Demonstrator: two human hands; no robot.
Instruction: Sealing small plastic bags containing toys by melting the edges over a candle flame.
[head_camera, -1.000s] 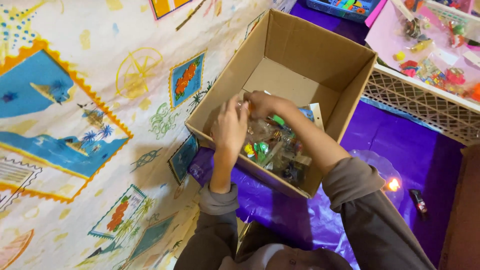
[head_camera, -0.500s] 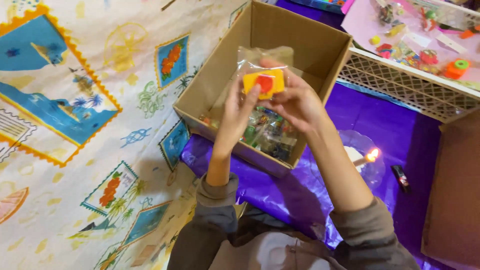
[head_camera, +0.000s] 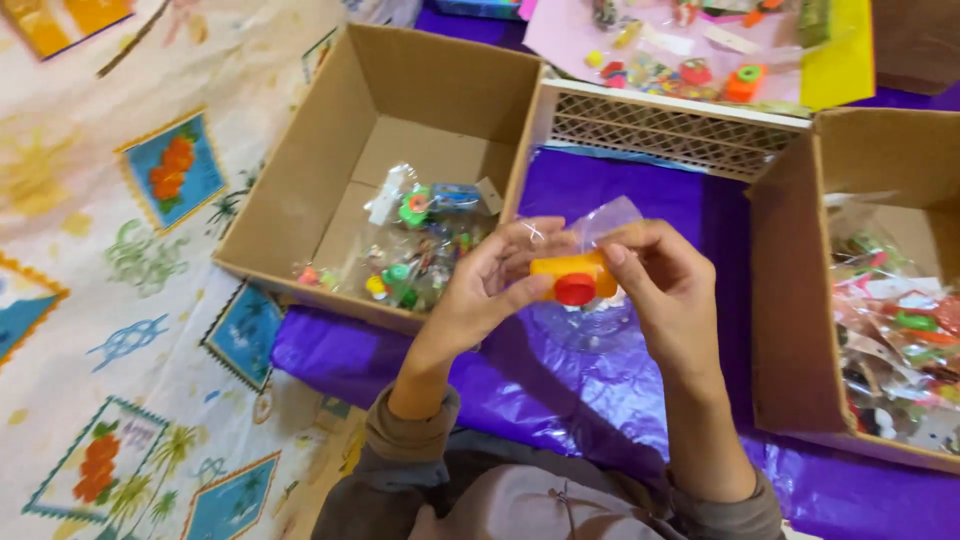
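Observation:
Both hands hold one small clear plastic bag (head_camera: 610, 218) with an orange toy (head_camera: 572, 277) inside; the toy has a red round part. My left hand (head_camera: 490, 290) grips the toy's left end with thumb and fingers. My right hand (head_camera: 665, 290) pinches its right end and the bag's top. The bag hangs over a purple sheet (head_camera: 600, 400), between two cardboard boxes. The left box (head_camera: 300, 190) stands open and holds several clear bags of small colourful toys (head_camera: 420, 250).
A second cardboard box (head_camera: 790, 290) at the right holds more bagged toys (head_camera: 900, 320). A white lattice basket (head_camera: 680, 125) behind carries loose toys on pink and yellow sheets. A patterned cloth (head_camera: 130, 300) with blue and orange pictures covers the left.
Both hands have lifted the bagged orange toy out of the left box and brought it right and closer, over the purple sheet. The view shifted right, showing the second box.

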